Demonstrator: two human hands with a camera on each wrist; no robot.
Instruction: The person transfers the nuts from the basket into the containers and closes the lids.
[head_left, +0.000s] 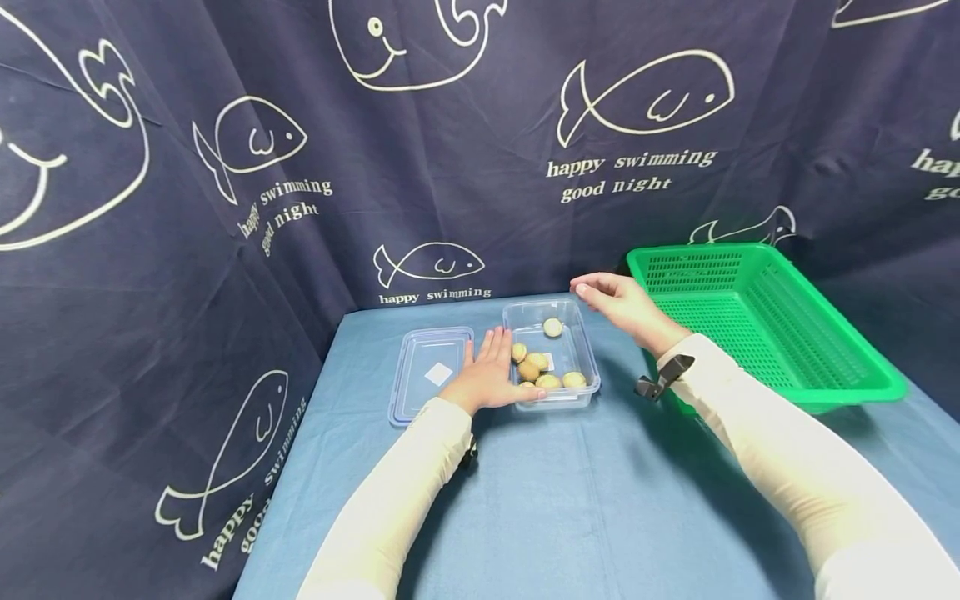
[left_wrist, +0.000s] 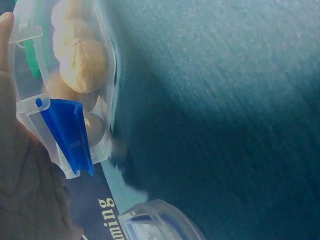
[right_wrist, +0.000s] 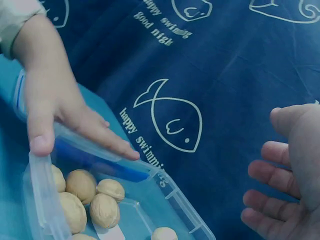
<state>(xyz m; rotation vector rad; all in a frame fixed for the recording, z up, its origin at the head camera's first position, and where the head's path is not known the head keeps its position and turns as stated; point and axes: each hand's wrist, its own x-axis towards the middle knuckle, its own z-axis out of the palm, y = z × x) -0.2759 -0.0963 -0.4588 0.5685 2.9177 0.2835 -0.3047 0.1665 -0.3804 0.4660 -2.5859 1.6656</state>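
A clear plastic container (head_left: 562,398) stands at the back of the table with several walnuts (right_wrist: 105,211) inside, most bunched toward its front left. My left hand (head_left: 486,379) rests along the container's left side, fingers straight, its thumb lying over the front rim. A blue latch (left_wrist: 70,135) hangs from the container's side below that hand in the left wrist view. Just beyond the container's back right corner, my right hand (head_left: 626,308) is raised in the air. Its fingers are loosely bent, and nothing is between them in the right wrist view.
The container's blue-edged clear lid (head_left: 420,375) lies flat to the left, with a white label on it. To the right, a large green perforated basket (head_left: 802,321) stands close by the right forearm. A dark fish-print curtain (head_left: 450,200) hangs behind the blue-covered table (head_left: 540,500).
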